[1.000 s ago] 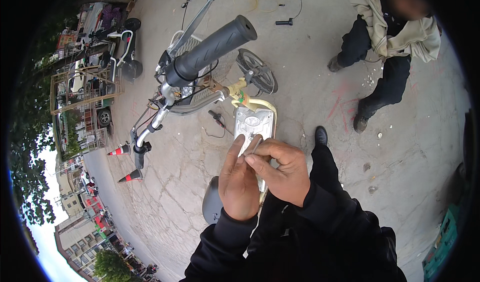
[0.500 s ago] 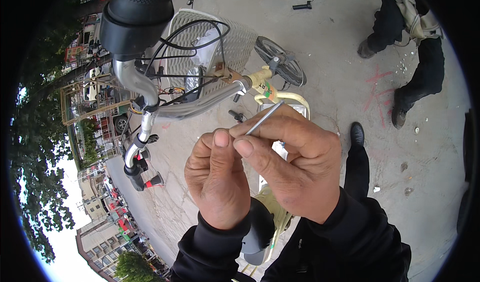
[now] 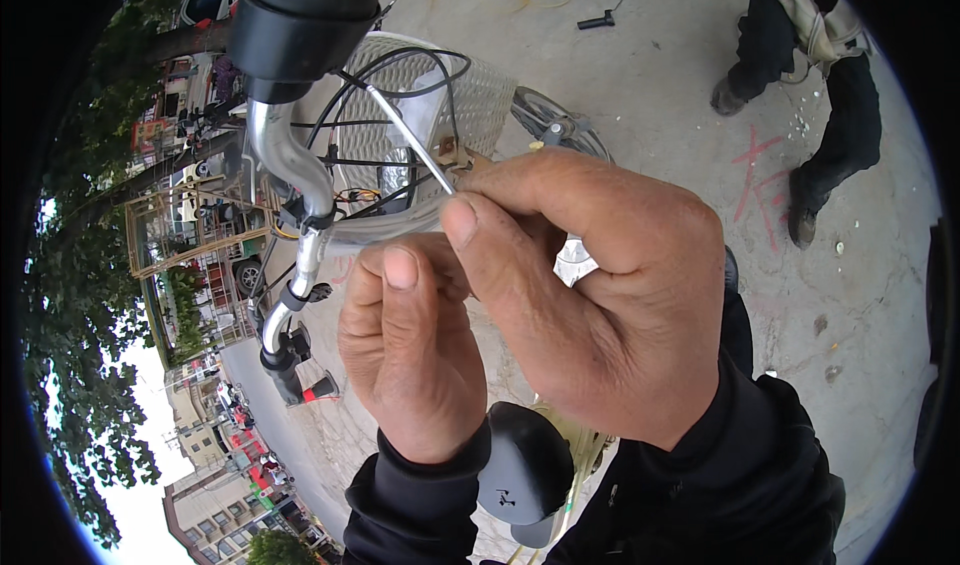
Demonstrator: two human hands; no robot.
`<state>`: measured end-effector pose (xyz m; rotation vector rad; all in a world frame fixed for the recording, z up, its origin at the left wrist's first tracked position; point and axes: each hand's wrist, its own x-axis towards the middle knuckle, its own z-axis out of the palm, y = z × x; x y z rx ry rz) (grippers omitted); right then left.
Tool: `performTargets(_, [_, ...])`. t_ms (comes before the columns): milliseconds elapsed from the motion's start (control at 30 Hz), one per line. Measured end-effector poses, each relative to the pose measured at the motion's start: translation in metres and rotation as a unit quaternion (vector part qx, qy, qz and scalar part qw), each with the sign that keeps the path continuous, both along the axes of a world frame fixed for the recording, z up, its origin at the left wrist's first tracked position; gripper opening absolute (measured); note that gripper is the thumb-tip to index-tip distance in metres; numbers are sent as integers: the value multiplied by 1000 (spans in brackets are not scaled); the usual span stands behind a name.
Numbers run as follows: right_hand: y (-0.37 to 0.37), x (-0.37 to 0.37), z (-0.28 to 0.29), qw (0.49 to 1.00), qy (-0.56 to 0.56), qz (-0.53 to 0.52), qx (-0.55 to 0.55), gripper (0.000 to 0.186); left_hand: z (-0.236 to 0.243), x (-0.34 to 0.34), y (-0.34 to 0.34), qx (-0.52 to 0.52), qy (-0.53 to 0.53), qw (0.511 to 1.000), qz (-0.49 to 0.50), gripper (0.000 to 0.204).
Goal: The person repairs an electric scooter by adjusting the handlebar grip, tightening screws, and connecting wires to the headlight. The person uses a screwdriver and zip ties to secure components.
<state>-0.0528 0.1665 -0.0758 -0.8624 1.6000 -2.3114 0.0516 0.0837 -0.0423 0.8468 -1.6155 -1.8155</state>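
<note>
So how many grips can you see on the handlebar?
2. The near grip, large and black, is at the upper left, cut off by the picture's edge; the far grip is lower, left of the left hand. No other seems hidden.

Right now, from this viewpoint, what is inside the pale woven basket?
Apparently a whitish plastic bag shows inside the pale basket, partly behind black cables. What lies under the bag is covered and cannot be seen.
</note>
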Motion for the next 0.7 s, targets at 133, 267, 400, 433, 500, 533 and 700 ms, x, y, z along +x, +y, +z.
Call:
performTargets(133, [-4, -4, -1, 1000, 27, -6, 12, 8, 5, -23, -35, 36, 95, 993, -57, 37])
performTargets(267, [-9, -5, -2, 999, 28, -31, -4, 7, 15, -36, -47, 68, 113, 976, -173, 39])
performTargets(400, [-11, -8, -1, 999, 36, -40, -2, 7, 18, -39, -47, 98, 121, 971, -179, 34])
performTargets(433, [-10, -9, -1, 999, 36, -34, 3, 7, 18, -40, -47, 94, 121, 971, -181, 34])
performTargets(500, [-10, -10, 1, 999, 42, -29, 15, 6, 18, -41, -46, 88, 122, 971, -186, 33])
performTargets(533, [-10, -10, 1, 998, 45, -29, 17, 6, 19, -41, -44, 88, 120, 973, -175, 33])
performTargets(700, [-13, -10, 3, 998, 45, -38, 5, 7, 23, -42, -38, 113, 126, 981, -93, 33])
